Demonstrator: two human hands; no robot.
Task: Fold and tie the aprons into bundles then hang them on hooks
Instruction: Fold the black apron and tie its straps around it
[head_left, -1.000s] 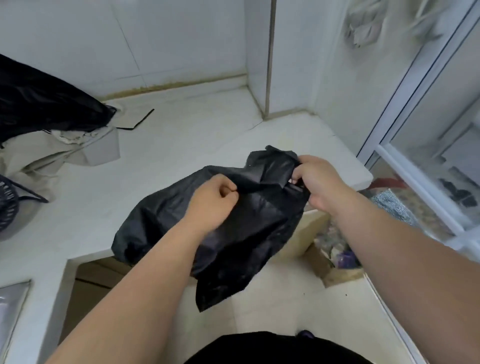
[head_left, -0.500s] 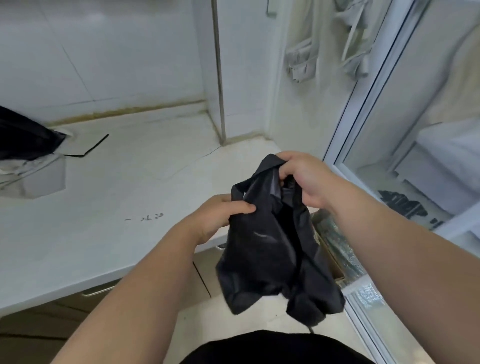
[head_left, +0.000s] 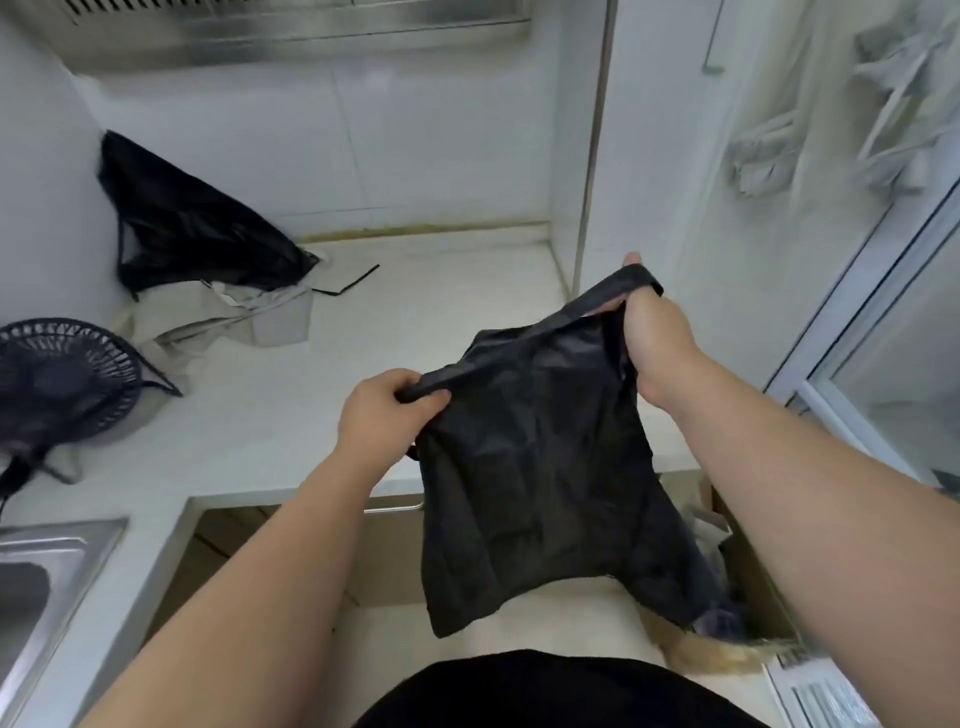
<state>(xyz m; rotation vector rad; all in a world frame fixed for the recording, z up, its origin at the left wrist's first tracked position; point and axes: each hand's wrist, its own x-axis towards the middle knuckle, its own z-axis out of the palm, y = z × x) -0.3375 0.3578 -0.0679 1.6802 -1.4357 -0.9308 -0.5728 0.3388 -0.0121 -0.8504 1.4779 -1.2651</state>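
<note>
A black apron hangs in the air in front of me, past the counter's front edge. My left hand grips its strap at the lower left. My right hand grips the same strap higher up on the right, with the strap looped over the fingers. The strap runs taut between both hands and the folded cloth dangles below. A second black apron leans in the back left corner, on top of a beige apron. Pale bundles hang on the right wall.
The white counter stretches ahead. A small black fan stands at the left. A steel sink is at the lower left. A glass door frame runs down the right. A cardboard box sits on the floor.
My hands have moved apart and raised the apron, pulling its strap taut between them. The view has tilted up and swung left, bringing the fan and the sink into sight.
</note>
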